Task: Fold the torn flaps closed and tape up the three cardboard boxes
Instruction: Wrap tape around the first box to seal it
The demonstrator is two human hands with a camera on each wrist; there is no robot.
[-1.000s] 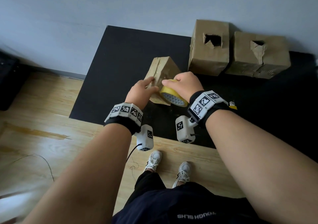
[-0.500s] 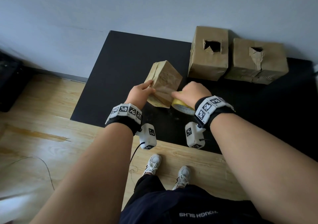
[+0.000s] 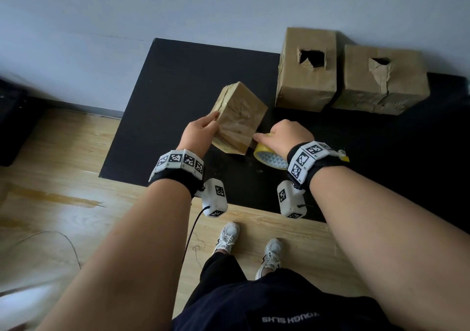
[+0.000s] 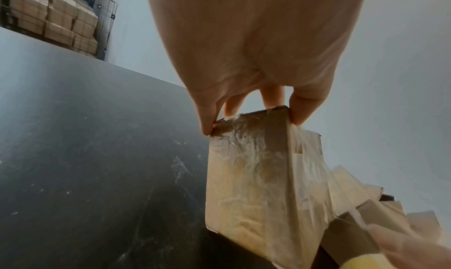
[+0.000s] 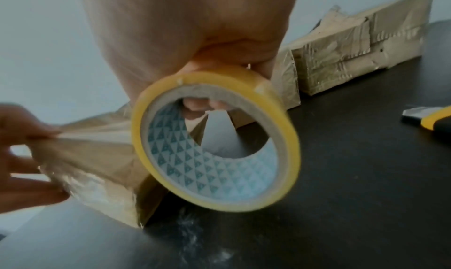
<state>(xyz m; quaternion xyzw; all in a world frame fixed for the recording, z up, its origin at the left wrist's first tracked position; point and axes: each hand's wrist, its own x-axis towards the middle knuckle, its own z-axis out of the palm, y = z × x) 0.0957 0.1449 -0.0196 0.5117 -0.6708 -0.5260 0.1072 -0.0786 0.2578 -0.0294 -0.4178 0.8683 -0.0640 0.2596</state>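
A small taped cardboard box (image 3: 239,116) stands tilted on one edge on the black mat (image 3: 178,76). My left hand (image 3: 201,129) grips its near left corner, thumb and fingers pinching the box (image 4: 256,167). My right hand (image 3: 284,134) holds a yellow tape roll (image 3: 269,156) low beside the box's right side; in the right wrist view fingers pass through the roll (image 5: 214,138) and clear tape stretches from it to the box (image 5: 97,157). Two bigger boxes stand at the back: one (image 3: 307,68) with a torn hole on top, another (image 3: 381,78) with a crumpled torn flap.
A yellow-and-black utility knife (image 5: 429,119) lies on the mat to the right of my right hand. The wall runs close behind the boxes. Wooden floor (image 3: 63,152) lies left of and in front of the mat, with my shoes (image 3: 229,236) at its edge.
My right hand has carried the tape roll from the box's front top down to its right side by the mat. The left hand has shifted to grip the box's left corner, and the box has tipped.
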